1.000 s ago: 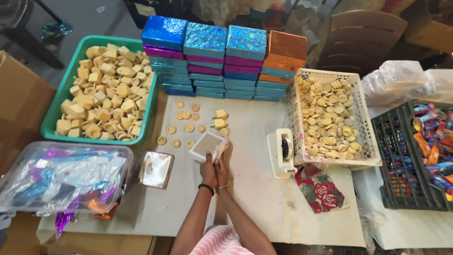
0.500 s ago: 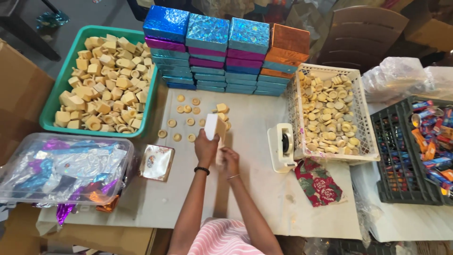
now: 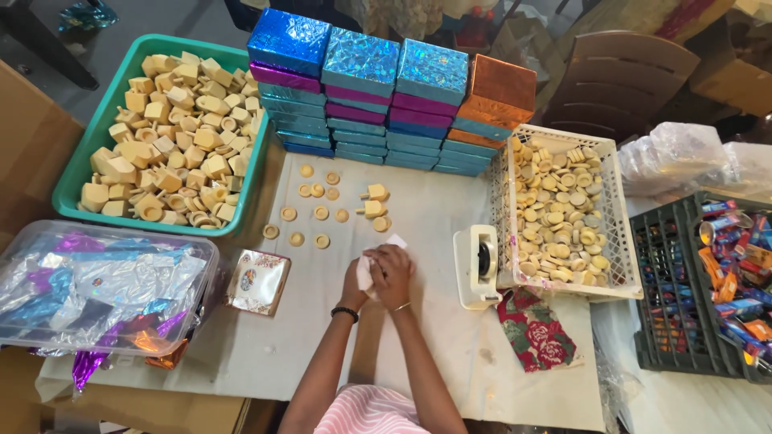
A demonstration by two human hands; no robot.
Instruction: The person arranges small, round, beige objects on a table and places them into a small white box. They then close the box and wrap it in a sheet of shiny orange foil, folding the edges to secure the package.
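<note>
Head view | left hand (image 3: 356, 280) and right hand (image 3: 392, 272) pressed together, both clamped on a white wrapped piece (image 3: 368, 269) | piece sits between the palms, over the table (image 3: 434, 233), just below the wooden discs (image 3: 310, 215)

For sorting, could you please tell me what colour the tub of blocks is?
The tub is green, seen in the head view.

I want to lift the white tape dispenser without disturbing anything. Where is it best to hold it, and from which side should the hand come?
Grip the white tape dispenser across its narrow body, probably from above and from its left side. It stands upright on the table and its right side sits close against the white basket, leaving little room for fingers there. The left side faces open cloth.
</note>
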